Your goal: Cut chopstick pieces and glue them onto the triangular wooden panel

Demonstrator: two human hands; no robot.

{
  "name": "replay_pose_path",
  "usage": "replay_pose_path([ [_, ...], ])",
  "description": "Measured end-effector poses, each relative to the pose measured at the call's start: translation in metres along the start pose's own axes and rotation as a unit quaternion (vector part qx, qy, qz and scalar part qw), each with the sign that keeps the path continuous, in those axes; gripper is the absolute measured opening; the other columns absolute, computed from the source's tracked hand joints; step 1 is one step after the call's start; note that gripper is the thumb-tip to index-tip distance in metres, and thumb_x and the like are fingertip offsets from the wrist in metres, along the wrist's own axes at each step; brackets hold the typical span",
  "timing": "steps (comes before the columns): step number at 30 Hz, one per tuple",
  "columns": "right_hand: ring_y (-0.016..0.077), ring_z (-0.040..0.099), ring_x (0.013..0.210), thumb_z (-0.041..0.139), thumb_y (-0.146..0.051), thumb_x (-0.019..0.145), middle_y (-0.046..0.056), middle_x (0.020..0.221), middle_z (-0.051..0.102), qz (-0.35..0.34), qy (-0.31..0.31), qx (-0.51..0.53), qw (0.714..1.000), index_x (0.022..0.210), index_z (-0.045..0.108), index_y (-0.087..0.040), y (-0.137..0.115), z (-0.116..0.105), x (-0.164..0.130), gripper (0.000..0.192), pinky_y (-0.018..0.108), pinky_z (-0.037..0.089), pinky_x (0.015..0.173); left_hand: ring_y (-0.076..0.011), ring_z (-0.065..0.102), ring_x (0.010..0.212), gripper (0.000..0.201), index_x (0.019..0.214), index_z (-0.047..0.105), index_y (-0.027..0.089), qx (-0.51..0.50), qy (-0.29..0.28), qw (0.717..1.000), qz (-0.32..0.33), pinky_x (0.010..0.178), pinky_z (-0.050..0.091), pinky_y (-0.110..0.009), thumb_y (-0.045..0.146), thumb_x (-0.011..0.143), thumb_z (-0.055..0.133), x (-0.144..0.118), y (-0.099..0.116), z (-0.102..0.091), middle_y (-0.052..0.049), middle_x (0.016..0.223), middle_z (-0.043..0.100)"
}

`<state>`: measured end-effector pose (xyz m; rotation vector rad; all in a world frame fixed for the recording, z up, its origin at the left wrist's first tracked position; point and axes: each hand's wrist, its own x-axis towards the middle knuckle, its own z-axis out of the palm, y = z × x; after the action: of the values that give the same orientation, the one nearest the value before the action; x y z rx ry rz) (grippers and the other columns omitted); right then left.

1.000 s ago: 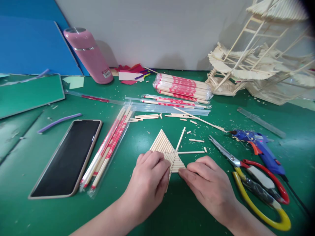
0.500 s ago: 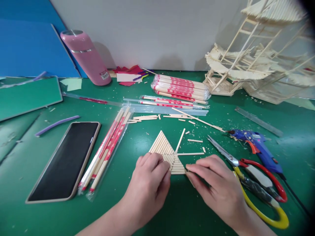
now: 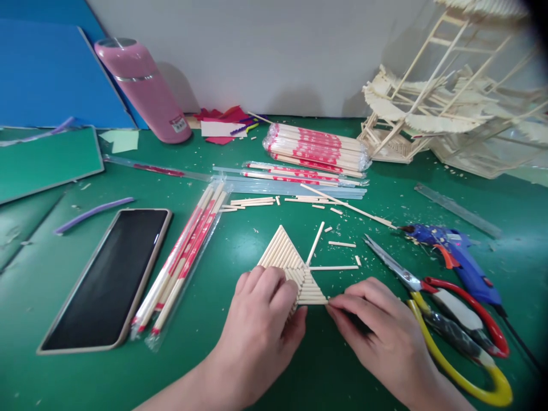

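A panel of short wooden sticks [image 3: 278,251], laid side by side in triangular sections, lies on the green table. My left hand [image 3: 259,319] is curled over its left and lower part, fingers pressing on it and thumb at its near edge; the part beneath the hand is hidden. At the panel's lower right corner, my right hand [image 3: 372,325] pinches the end of a wooden stick [image 3: 317,302] along the near edge. Two bare sticks, one slanted [image 3: 315,244] and one level [image 3: 334,268], spread out from the panel's centre.
Scissors [image 3: 432,302] and a blue glue gun [image 3: 458,257] lie to the right. Wrapped chopsticks [image 3: 188,257] and a phone [image 3: 107,279] lie left. Behind are a chopstick bundle [image 3: 317,148], a pink bottle [image 3: 143,91] and a stick-built model [image 3: 411,114]. Cut stick pieces [image 3: 252,201] are scattered about.
My left thumb has moved out to the right along the panel's near edge. My right hand has shifted slightly right and down, still pinching at the corner. The whole view has shifted a little.
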<state>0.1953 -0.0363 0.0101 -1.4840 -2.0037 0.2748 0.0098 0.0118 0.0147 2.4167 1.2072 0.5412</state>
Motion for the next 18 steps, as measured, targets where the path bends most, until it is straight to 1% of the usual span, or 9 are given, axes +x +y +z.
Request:
replay_pose_path([
  [18,0.0129,0.052,0.063,0.059,-0.009,0.076,0.003,0.069,0.056,-0.002,0.002,0.007,1.000,0.081,0.061,-0.017,-0.0013,0.0047,-0.0005,0.010,0.026,0.043,0.054,-0.0204,0.048,0.074,0.009,0.083,0.055,0.017,-0.011,0.015,1.000,-0.001,0.064,0.038,-0.036,0.016,0.078,0.047,0.0003,0.0018,0.0012,-0.006,0.083,0.055],
])
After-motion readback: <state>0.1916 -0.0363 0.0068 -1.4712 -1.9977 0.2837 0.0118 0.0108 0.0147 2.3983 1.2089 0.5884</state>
